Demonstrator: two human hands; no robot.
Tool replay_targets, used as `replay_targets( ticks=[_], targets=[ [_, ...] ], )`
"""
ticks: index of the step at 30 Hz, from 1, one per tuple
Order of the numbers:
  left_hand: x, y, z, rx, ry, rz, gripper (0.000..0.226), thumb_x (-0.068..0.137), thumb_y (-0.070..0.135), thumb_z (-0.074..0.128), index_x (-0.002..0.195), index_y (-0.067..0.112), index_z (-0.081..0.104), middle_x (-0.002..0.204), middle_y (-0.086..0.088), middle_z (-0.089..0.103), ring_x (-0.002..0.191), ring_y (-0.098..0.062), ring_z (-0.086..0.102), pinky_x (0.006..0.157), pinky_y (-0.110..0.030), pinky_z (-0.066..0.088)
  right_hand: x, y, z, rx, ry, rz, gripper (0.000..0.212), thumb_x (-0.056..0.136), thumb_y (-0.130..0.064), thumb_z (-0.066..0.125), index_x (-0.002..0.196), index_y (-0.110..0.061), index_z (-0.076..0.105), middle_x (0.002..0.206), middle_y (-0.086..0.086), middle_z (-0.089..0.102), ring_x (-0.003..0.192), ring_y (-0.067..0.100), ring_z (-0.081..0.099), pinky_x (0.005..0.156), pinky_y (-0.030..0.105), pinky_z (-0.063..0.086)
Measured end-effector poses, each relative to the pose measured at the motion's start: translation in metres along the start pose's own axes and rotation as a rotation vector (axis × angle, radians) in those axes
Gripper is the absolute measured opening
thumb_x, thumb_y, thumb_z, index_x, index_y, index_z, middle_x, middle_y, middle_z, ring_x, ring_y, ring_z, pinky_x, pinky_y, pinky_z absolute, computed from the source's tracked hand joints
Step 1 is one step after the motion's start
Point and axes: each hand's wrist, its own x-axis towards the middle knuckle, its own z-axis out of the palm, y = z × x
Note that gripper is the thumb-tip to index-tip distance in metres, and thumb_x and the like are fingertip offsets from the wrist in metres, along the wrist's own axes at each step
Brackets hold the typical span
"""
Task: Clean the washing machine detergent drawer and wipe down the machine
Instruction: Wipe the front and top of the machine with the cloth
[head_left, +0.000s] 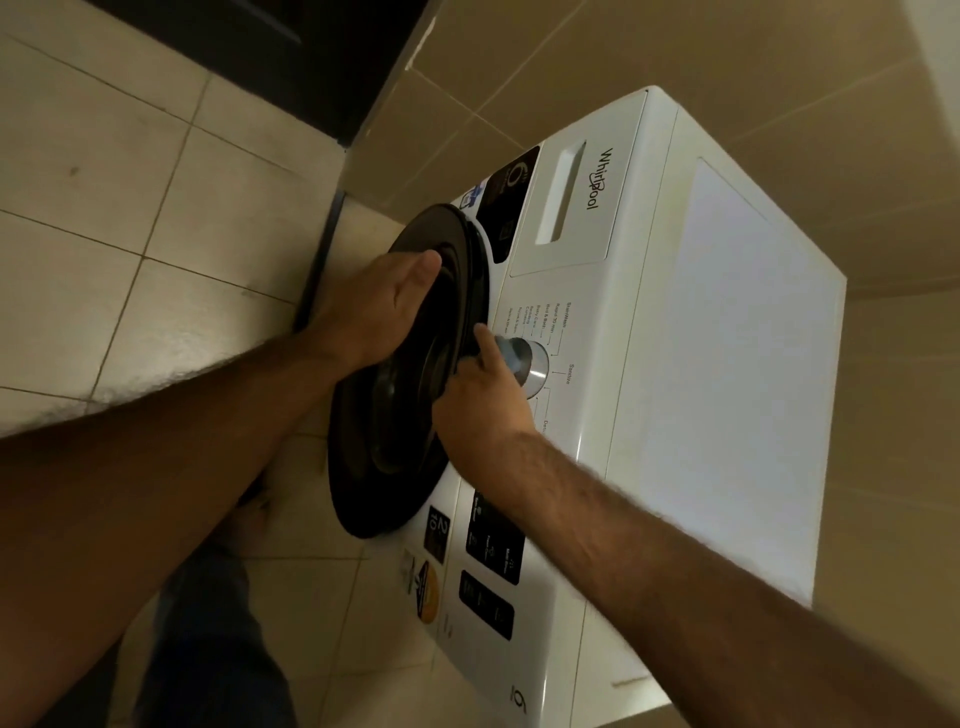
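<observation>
A white washing machine (727, 338) fills the right half of the head view, seen turned on its side. Its detergent drawer (566, 197) with the recessed handle is closed. My left hand (384, 312) holds the round black door (415, 415), thumb on the outer ring and fingers hidden in the recess. My right hand (478, 400) is curled at the door's rim and pinches a small grey-blue cloth (511, 356) against the silver program dial (537, 371). Whether the door is latched cannot be told.
Beige floor tiles (130, 208) lie to the left, and a tiled wall (675, 52) stands behind the machine. A dark door frame (322, 67) is at the top. My leg in dark trousers (208, 649) is at the bottom left, beside the machine's front.
</observation>
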Motion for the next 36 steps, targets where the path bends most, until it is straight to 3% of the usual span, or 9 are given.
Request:
replay_targets(
  ticks=[3,5,7,11,17,22,30,33,36],
  targets=[
    [-0.004,-0.003,0.0,0.017,-0.009,-0.014,0.05,0.101,0.046,0.021,0.105,0.012,0.056,0.108,-0.012,0.057,0.098,-0.021,0.051,0.099,-0.041,0.041,-0.025,-0.012,0.009,0.021,0.095,0.007,0.02,0.088,-0.031,0.065,0.106,-0.023,0.069,0.115,-0.001,0.066,0.126,0.025,0.05,0.119,0.057,0.0],
    [-0.003,-0.005,0.002,0.041,-0.019,-0.022,0.056,0.103,0.044,0.021,0.111,0.003,0.058,0.115,-0.016,0.058,0.106,-0.029,0.054,0.098,-0.041,0.04,-0.039,-0.011,0.015,0.104,0.273,-0.009,0.005,0.074,-0.023,0.075,0.078,-0.022,0.072,0.081,-0.003,0.069,0.099,0.024,0.064,0.116,0.059,0.02],
    [-0.002,-0.007,0.006,0.056,-0.022,-0.01,0.055,0.102,0.045,0.022,0.109,0.004,0.058,0.111,-0.016,0.058,0.102,-0.029,0.054,0.099,-0.045,0.041,-0.054,0.002,0.019,0.257,0.422,0.042,0.019,0.059,-0.021,0.082,0.052,-0.022,0.065,0.056,-0.003,0.06,0.073,0.024,0.065,0.1,0.058,0.043],
    [0.0,-0.012,0.015,0.081,-0.036,0.033,0.056,0.103,0.044,0.026,0.132,0.004,0.052,0.13,-0.014,0.054,0.121,-0.026,0.049,0.108,-0.041,0.034,-0.06,0.057,0.022,0.415,0.676,0.315,0.016,0.076,-0.025,0.068,0.083,-0.011,0.074,0.079,0.007,0.064,0.079,0.031,0.057,0.075,0.039,0.043],
    [0.0,-0.025,0.022,0.398,-0.128,0.149,0.083,0.088,0.066,0.012,0.151,0.014,0.028,0.16,-0.01,0.019,0.148,-0.028,0.015,0.119,-0.042,0.016,-0.026,0.024,0.034,0.422,0.497,0.26,0.057,0.088,-0.025,0.021,0.098,-0.007,0.074,0.121,0.013,0.063,0.122,0.035,0.052,0.11,0.045,0.026],
    [-0.002,-0.031,0.016,0.461,-0.16,0.129,0.089,0.084,0.071,0.006,0.152,0.017,0.024,0.161,-0.009,0.015,0.148,-0.028,0.011,0.119,-0.044,0.014,-0.063,0.015,0.063,0.448,0.577,0.187,0.048,0.088,-0.012,0.033,0.122,-0.003,0.066,0.137,0.015,0.057,0.134,0.032,0.046,0.116,0.045,0.018],
    [-0.006,-0.025,0.023,0.512,-0.196,0.179,0.092,0.081,0.072,0.003,0.152,0.017,0.026,0.161,-0.008,0.016,0.148,-0.026,0.012,0.119,-0.044,0.015,-0.03,0.004,0.061,0.389,0.584,0.296,0.044,0.089,-0.024,0.032,0.08,-0.011,0.073,0.1,0.008,0.068,0.112,0.031,0.058,0.106,0.044,0.03],
    [-0.007,-0.015,0.026,0.482,-0.187,0.172,0.095,0.078,0.073,0.001,0.151,0.018,0.027,0.161,-0.008,0.017,0.148,-0.026,0.012,0.118,-0.048,0.017,-0.049,0.003,0.062,0.578,0.82,0.19,0.034,0.087,-0.018,0.042,0.073,-0.009,0.072,0.089,0.009,0.07,0.102,0.025,0.061,0.096,0.045,0.04],
    [-0.01,-0.008,0.031,0.454,-0.178,0.183,0.095,0.078,0.073,0.0,0.152,0.019,0.024,0.161,-0.008,0.015,0.149,-0.025,0.01,0.118,-0.05,0.017,-0.088,0.025,0.069,0.494,0.696,0.263,0.033,0.095,-0.023,0.049,0.123,-0.013,0.066,0.131,0.01,0.061,0.129,0.029,0.046,0.106,0.046,0.037]
  ],
)
